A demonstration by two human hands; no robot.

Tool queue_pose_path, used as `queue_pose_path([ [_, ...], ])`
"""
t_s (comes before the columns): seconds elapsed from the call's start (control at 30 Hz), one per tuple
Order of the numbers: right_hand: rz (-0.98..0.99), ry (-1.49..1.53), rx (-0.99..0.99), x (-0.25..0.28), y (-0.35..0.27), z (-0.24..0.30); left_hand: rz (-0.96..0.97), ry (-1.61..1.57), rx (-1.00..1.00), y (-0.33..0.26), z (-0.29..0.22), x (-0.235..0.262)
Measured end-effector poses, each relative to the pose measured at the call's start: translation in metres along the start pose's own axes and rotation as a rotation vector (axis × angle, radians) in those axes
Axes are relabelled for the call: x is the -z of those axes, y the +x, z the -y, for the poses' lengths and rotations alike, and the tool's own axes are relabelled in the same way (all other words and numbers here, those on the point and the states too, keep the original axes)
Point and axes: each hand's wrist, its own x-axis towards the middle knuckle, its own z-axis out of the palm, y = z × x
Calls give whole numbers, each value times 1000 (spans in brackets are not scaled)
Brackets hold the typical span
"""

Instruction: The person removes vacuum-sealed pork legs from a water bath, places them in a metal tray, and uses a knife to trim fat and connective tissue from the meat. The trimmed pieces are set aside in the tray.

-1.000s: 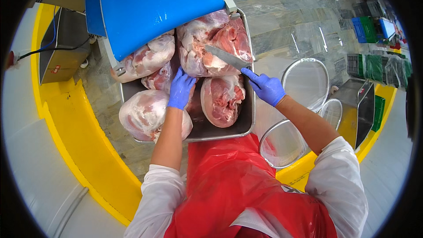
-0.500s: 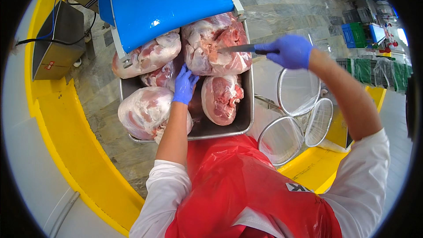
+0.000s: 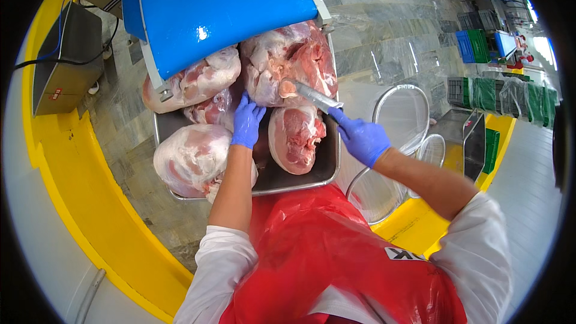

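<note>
Gloved hands working raw meat in a steel tray (image 3: 329, 171)
Right hand (image 3: 363, 139) grips a knife (image 3: 317, 97), its blade on the upper meat cut (image 3: 291, 63); left hand (image 3: 246, 121), fingers loosely open, rests between cuts

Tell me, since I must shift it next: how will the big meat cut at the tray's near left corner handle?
The meat cut looks bulky, so probably heavy. Its fatty surface glistens, so likely slippery in gloves. It overhangs the metal tray rim, so it may sag rather than stay stiff, and could slide off if pushed.
</note>
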Motion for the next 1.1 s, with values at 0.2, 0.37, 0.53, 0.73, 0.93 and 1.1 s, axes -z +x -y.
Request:
queue_pose_path([
  [0.2,-157,80,4,-87,-7,-29,111,96,-15,-5,-12,2],
  [0.37,-226,145,34,-97,-11,-36,-275,609,-398,-24,-32,-48],
  [0.53,-240,204,53,-52,-21,-22,-499,1324,-860,-12,-64,-128],
  [0.73,-244,-68,109,34,-11,-20,-458,1716,-567,13,-90,-161],
  [0.93,-229,-65,149,34,0,-1,-476,1679,-433,21,-93,-146],
  [1.1,-174,143,55,-22,-11,-31,-430,1553,-432,22,-95,-126],
])
